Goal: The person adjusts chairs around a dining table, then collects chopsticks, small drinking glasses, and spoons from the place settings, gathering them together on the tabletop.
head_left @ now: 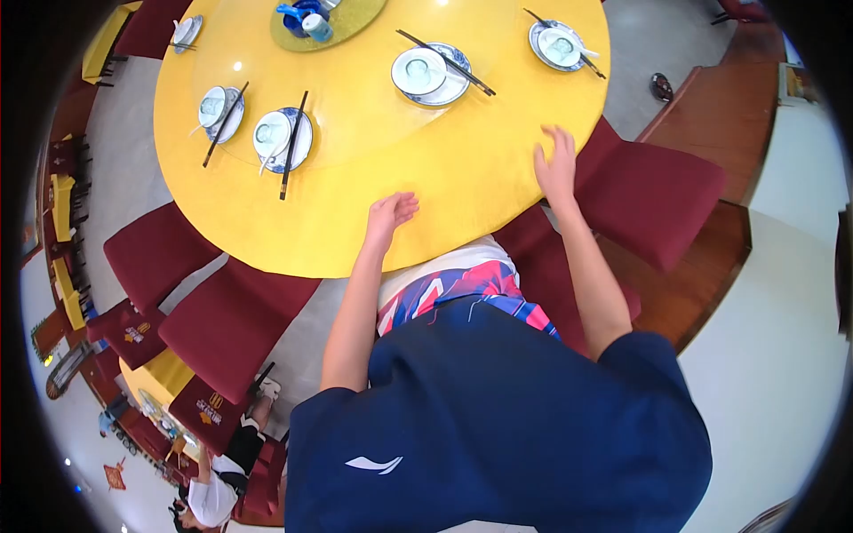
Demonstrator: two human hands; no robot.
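My left hand [393, 215] hovers at the near edge of the yellow-clothed table [462, 169], fingers loosely bent and nothing in them. To the right, over the table's edge, my right hand [557, 169] is open with its fingers spread. Beyond them lies a place setting: a blue-patterned plate [449, 91] under a white bowl [418, 71], with a small glass [425, 67] in the bowl. Black chopsticks [447, 64] rest across that plate's right side. Left of my left hand, another plate [302, 147] carries a bowl [272, 133], a white spoon and chopsticks [294, 147].
A round turntable [355, 34] holds blue and white items [306, 19] at the back. More settings stand at the far right [560, 46] and left. Dark red chairs [653, 191] surround the table. A person in a white top [213, 500] is at lower left.
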